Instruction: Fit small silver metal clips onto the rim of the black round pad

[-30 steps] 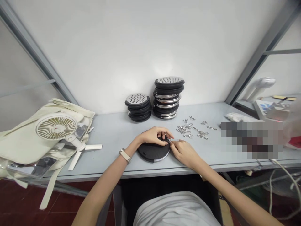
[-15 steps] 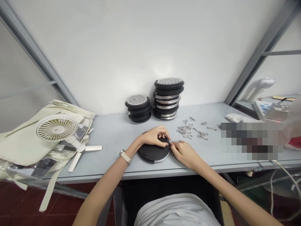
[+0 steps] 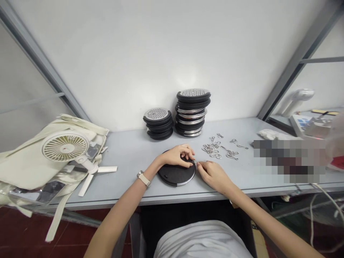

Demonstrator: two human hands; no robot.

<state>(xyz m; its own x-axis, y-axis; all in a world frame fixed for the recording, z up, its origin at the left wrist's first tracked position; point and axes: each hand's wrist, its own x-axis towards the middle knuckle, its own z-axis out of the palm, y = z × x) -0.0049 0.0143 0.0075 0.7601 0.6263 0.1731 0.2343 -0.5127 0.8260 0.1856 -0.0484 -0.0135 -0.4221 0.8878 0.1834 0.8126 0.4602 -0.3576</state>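
A round black disc (image 3: pixel 176 174) with a silvery rim along its right front lies near the table's front edge. Over its far right part rests my left hand (image 3: pixel 178 156), thumb and fingers bent into a pinch at the rim. A small metal hook shows faintly at those fingertips, mostly covered. Just right of the disc, my right hand (image 3: pixel 213 174) is closed, with thumb and forefinger pinched by the same spot; what they grip is too small to make out. Several loose wire hooks (image 3: pixel 212 147) lie beyond my right hand.
Behind the disc stand a shorter stack of discs (image 3: pixel 158 123) and a taller stack (image 3: pixel 192 114) against the wall. A white fan (image 3: pixel 66 147) lies on a cream bag (image 3: pixel 24 165) at left. At right are a blurred-out patch (image 3: pixel 288 157) and a plastic bag (image 3: pixel 334 143).
My right hand has drawn slightly right, away from the left fingertips. Less of the metal hook shows between the hands. The disc and the left hand stay nearly in place.
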